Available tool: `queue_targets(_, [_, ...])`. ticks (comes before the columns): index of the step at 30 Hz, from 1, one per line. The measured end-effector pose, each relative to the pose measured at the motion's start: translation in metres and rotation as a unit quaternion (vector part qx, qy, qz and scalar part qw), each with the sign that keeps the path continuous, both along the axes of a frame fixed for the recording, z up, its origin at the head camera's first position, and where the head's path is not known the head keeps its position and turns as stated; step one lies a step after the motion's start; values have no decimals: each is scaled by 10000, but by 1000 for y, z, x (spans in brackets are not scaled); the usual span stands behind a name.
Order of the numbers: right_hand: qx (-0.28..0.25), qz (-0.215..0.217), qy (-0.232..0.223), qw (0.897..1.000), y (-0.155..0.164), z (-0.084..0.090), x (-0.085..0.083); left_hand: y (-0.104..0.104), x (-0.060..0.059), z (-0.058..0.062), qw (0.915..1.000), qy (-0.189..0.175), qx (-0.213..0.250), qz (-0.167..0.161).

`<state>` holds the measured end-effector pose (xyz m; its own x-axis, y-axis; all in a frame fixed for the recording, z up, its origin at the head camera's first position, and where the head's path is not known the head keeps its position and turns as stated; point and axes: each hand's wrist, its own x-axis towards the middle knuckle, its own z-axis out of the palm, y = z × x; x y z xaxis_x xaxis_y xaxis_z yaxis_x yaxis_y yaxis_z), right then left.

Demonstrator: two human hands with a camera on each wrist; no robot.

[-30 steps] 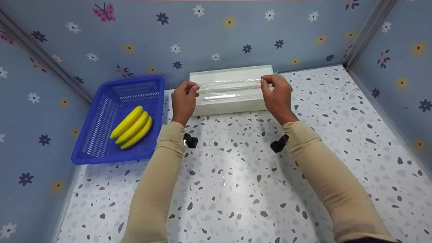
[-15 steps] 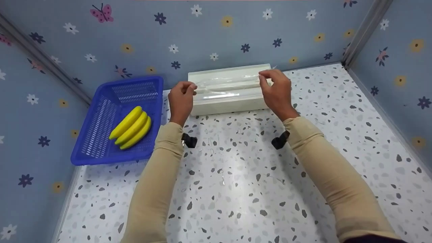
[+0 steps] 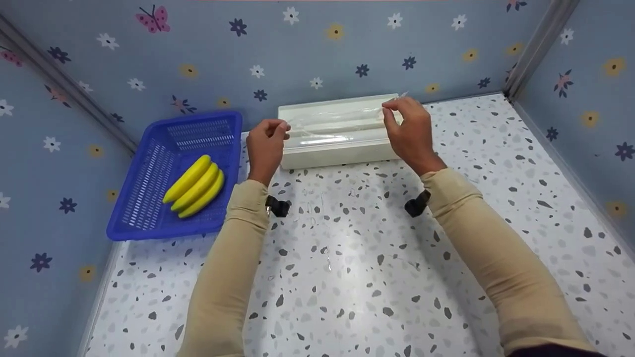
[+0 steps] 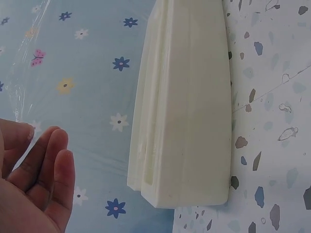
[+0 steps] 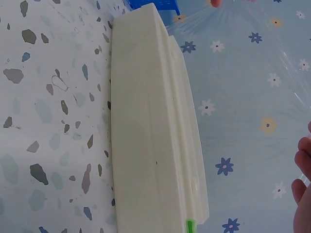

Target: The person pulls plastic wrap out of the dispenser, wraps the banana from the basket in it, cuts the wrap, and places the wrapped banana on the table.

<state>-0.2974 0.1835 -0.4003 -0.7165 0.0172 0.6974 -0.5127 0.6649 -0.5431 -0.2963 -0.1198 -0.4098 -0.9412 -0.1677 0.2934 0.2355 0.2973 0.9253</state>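
Note:
A cream plastic-wrap dispenser box stands against the back wall; it fills the left wrist view and the right wrist view. A sheet of clear film stretches above its top between my hands. My left hand pinches the film's left corner beside the box's left end, and the film rises from my fingertips. My right hand pinches the right corner over the box's right end; the film shows against the wall.
A blue slotted basket holding three yellow bananas sits at the left against the wall. The speckled white tabletop is walled by flowered blue panels at the back and both sides. The basket's corner shows beyond the box.
Both hands have lifted the film slightly higher off the box top; the right hand rose and shifted a little right. The box and basket stayed put.

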Motion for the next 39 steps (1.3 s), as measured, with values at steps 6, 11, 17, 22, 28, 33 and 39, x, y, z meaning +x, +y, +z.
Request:
queue_targets(6, [164, 22, 178, 9997, 0, 3, 1, 0, 0, 2, 10000, -32, 72, 38])
queue_targets(11, [147, 54, 371, 9992, 2, 5, 0, -1, 1, 4, 9999, 15, 146, -10])
queue_targets(17, [69, 146, 579, 9982, 2, 7, -1, -2, 2, 7, 9998, 55, 118, -155])
queue_targets(22, [29, 181, 601, 9980, 3, 11, -2, -5, 3, 11, 9996, 98, 60, -242])
queue_targets(28, [41, 216, 631, 9978, 5, 15, 0, -7, 2, 15, 9991, 190, 90, -365])
queue_targets(33, [-22, 251, 689, 9973, 6, 17, 2, -7, 2, 16, 9991, 225, 86, -361])
queue_targets(39, [-123, 227, 700, 9972, 5, 19, 6, -7, 6, 19, 9991, 223, 101, -343])
